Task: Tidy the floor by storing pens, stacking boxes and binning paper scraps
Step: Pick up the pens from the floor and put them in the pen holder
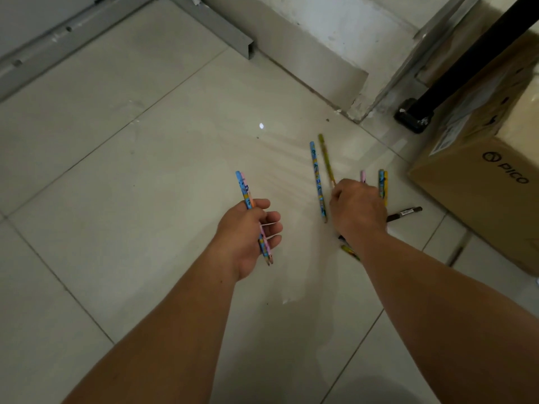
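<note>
My left hand (248, 231) is closed around a small bundle of patterned pencils (243, 188), blue and pink, held above the floor tiles. My right hand (357, 208) pinches the lower end of a blurred yellow-green pencil (326, 158). Beside it a blue patterned pencil (318, 182) lies on the tile. Just right of that hand, a pink pencil end (362, 175) and a blue and yellow pair (383, 185) poke out. A black marker (405, 213) lies to the right. Under my right wrist, another yellow pencil tip (348, 250) shows.
A brown cardboard box (481, 182) printed PICO stands at the right. A black furniture leg (420, 112) with a foot rests beside it. Grey metal rails (221, 27) and a wall corner (344, 91) bound the far side of the beige tiles.
</note>
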